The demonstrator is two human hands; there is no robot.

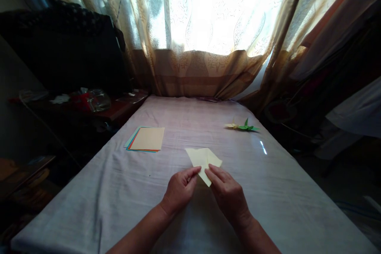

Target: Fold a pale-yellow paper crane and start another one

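A partly folded sheet of pale yellow origami paper (205, 156) is held between my two hands, above the middle of the cloth-covered surface. My left hand (180, 188) pinches its lower left edge between thumb and forefinger. On the right side, my right hand (228, 190) grips it, fingers lying over its front near the lower corner. The paper's top spreads into angled flaps, with a crease running down near its centre. My fingers hide part of the lower edges.
A stack of coloured paper squares (148, 139) lies to the left, a beige sheet on top. At the right are a green folded paper crane (246, 127) and a pale yellow one (231, 126). A dark screen (65, 51) and a clear container (99, 100) stand beyond the left edge.
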